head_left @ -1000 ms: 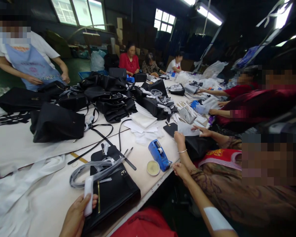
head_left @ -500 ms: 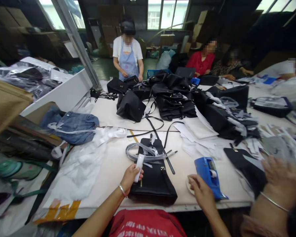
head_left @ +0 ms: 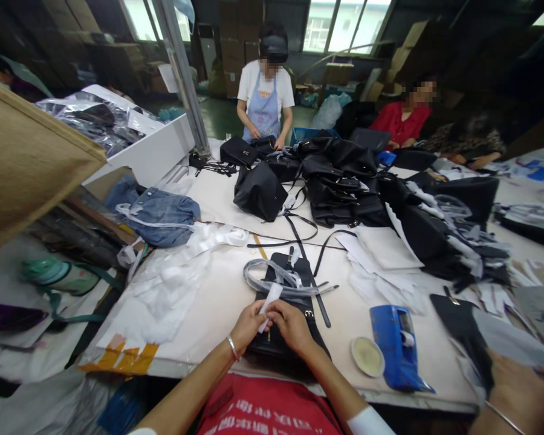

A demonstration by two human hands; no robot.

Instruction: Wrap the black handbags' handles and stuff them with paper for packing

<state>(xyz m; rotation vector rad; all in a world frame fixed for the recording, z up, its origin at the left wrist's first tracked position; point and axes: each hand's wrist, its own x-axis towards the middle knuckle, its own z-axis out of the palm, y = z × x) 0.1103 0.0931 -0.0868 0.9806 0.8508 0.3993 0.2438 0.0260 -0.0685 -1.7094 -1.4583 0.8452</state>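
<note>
A small white strip (head_left: 271, 302) is pinched in my left hand (head_left: 248, 326), above a black bag (head_left: 276, 347) lying on the table. My right hand (head_left: 291, 326) meets it there, its fingers closed at the strip's right side. Just beyond both hands, a loop of straps in clear wrap (head_left: 265, 272) lies across the bag's upper part. The bag's gold buckle (head_left: 309, 314) shows beside my right hand. To the right, a round pale dish (head_left: 367, 356) sits next to a blue tape dispenser (head_left: 394, 347).
White wrapping (head_left: 163, 296) covers the table's left side, near a denim bag (head_left: 163, 214). Black bags (head_left: 344, 181) are heaped at the back, with white sheets (head_left: 385, 248) before them. A co-worker's hand (head_left: 521, 386) is at the lower right; a person in an apron (head_left: 265, 103) stands opposite.
My right hand has moved left from the round dish to the white strip, which my left hand still holds. The dish is now uncovered. The camera view has shifted left.
</note>
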